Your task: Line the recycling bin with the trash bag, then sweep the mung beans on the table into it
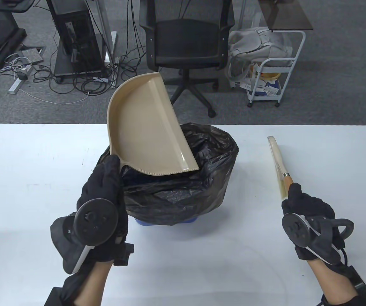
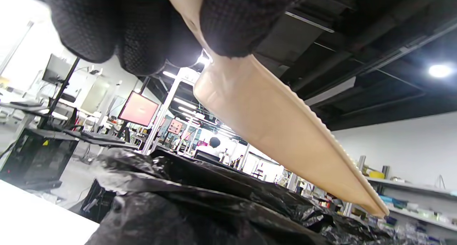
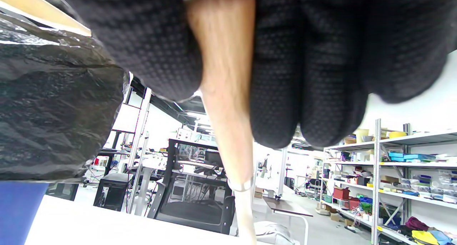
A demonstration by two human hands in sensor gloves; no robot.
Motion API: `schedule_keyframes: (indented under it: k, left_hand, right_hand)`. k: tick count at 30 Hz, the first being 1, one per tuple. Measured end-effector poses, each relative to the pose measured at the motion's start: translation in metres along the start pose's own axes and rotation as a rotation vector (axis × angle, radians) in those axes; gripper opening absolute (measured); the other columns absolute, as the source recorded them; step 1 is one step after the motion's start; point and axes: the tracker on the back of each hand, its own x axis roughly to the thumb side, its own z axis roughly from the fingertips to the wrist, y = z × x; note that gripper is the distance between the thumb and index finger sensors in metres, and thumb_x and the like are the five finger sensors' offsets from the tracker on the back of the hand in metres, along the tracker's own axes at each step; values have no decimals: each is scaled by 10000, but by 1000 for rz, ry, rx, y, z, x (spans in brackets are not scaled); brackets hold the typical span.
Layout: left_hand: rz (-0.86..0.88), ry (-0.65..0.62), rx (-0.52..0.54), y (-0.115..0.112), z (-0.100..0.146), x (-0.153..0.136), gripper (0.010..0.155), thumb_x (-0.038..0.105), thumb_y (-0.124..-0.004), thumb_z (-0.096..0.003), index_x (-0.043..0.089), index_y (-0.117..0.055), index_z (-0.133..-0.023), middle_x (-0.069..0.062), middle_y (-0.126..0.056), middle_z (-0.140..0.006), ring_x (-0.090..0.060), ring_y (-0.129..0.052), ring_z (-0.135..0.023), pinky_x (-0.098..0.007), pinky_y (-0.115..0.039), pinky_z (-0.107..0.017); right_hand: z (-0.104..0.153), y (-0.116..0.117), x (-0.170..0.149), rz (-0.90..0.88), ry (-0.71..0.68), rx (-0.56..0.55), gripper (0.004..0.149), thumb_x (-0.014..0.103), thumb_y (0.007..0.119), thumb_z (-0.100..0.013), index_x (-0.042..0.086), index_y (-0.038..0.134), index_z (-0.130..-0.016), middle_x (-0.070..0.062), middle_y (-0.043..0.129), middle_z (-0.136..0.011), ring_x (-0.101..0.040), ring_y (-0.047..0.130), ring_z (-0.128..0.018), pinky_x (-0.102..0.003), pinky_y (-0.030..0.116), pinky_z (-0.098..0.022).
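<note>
Both hands are gripping tools: the left hand (image 1: 101, 188) is holding the beige dustpan (image 1: 147, 127) tipped steeply over the bag-lined blue bin (image 1: 176, 178), and the right hand (image 1: 307, 210) is clasping the brush (image 1: 280, 169) lying on the table (image 1: 26, 178). No beans are showing. Any beans sliding off sideways could be missing the bag, or the pan's lip could be dragging the liner loose.

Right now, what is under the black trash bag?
Only a blue bin edge shows below the trash bag; the bag covers the rest. The left hand tilts a dustpan over it.
</note>
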Motion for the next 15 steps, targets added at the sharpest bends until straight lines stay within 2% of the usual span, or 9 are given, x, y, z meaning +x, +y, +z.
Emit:
schedule_keyframes:
  k: [6, 15]
  left_hand:
    - [54, 68, 18, 4, 1, -31, 647, 139, -825, -519, 172, -610, -1128, -274, -767, -1072, -582, -850, -897, -699, -760, -618]
    - [42, 141, 42, 3, 1, -73, 643, 137, -827, -517, 174, -619, -1124, -274, -766, -1072, -582, -851, -894, -703, -755, -617]
  right_hand:
    - [1, 1, -1, -6, -3, -5, 552, 322, 888, -462, -25, 890, -893, -268, 1057, -614, -464, 1079, -514, -592, 874, -381]
    - [3, 5, -1, -10, -20, -12, 552, 320, 886, -463, -25, 888, -895, -271, 1057, -614, -466, 1077, -516, -593, 873, -382]
